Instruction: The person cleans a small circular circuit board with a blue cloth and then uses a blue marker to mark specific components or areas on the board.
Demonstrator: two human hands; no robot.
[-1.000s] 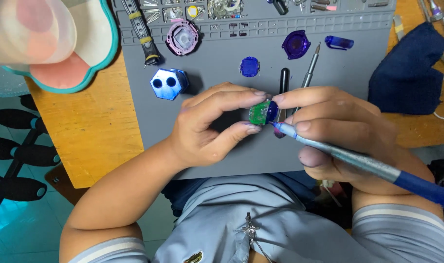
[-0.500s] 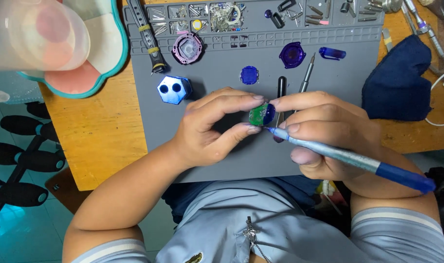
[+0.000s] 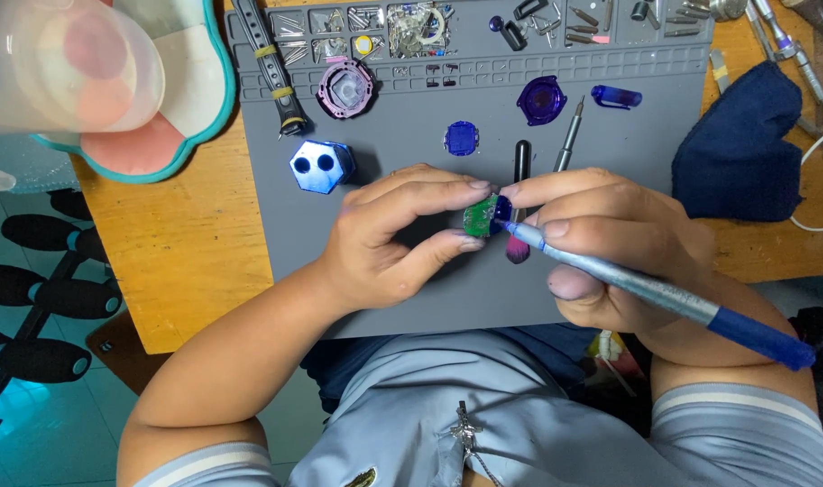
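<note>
L hand (image 3: 389, 236) pinches green module (image 3: 480, 216); R hand (image 3: 610, 243) grips blue-handled tool (image 3: 664, 293); black pen (image 3: 520, 162), small screwdriver (image 3: 569, 135) just behind.

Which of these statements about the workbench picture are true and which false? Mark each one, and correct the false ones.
1. The left hand pinches a small green and blue part. True.
2. The right hand holds a pair of scissors. False: it holds a blue-handled tool, its tip at the part.
3. The work lies over a grey mat. True.
4. The dark blue cloth covers the hexagonal blue piece. False: they lie far apart.
</note>
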